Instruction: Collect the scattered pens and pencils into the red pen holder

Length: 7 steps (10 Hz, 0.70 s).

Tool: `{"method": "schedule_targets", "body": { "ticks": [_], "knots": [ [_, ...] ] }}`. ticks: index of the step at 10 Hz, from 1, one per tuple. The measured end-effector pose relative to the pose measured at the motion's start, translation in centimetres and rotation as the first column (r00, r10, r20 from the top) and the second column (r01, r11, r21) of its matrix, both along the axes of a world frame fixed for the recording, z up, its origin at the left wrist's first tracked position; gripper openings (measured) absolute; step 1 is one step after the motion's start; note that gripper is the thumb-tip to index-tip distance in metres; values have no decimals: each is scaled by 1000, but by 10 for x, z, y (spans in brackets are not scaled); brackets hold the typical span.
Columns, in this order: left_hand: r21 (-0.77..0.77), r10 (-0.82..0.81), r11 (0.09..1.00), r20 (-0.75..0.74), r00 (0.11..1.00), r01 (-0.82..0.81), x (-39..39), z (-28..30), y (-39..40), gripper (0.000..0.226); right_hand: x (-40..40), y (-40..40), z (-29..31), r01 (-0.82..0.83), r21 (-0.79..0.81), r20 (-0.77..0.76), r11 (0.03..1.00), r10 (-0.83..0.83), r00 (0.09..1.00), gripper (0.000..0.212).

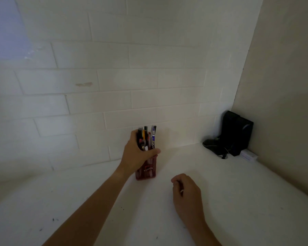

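Near the table's centre the left hand wraps its fingers and thumb around the upright red pen holder, pens and pencils crowding its top, while at four o'clock the right hand curls loosely, apparently pinching something small and pale.

The left hand covered the upper left side of the red pen holder, hiding the lower shafts of the pens and pencils. The right hand, at 5 o'clock from it, curled over something too small to identify. Both forearms ran off the bottom edge.
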<state>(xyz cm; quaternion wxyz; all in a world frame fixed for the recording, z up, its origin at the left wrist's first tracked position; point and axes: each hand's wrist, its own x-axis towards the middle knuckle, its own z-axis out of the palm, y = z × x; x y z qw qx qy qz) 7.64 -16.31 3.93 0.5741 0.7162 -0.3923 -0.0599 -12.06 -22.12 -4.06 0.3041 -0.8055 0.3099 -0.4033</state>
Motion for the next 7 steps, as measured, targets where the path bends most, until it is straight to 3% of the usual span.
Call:
{"method": "schedule_targets", "body": {
  "ticks": [2,3,4,7],
  "knots": [
    [-104,11,994,-76,997,-19,-11,-13,3,103,-1,1,0,-31,-21,-19,999,31,999,18],
    [-91,39,994,-135,990,-51,-14,-16,4,97,-1,3,1,-44,-33,-40,998,43,998,15],
    [-71,28,997,-122,992,-37,-14,-12,5,91,-1,3,3,-37,-27,-29,999,36,999,14],
    [-7,163,987,1,987,-163,-26,14,32,121,-2,4,31,-51,-17,26,999,51,998,11]
  ]
}}
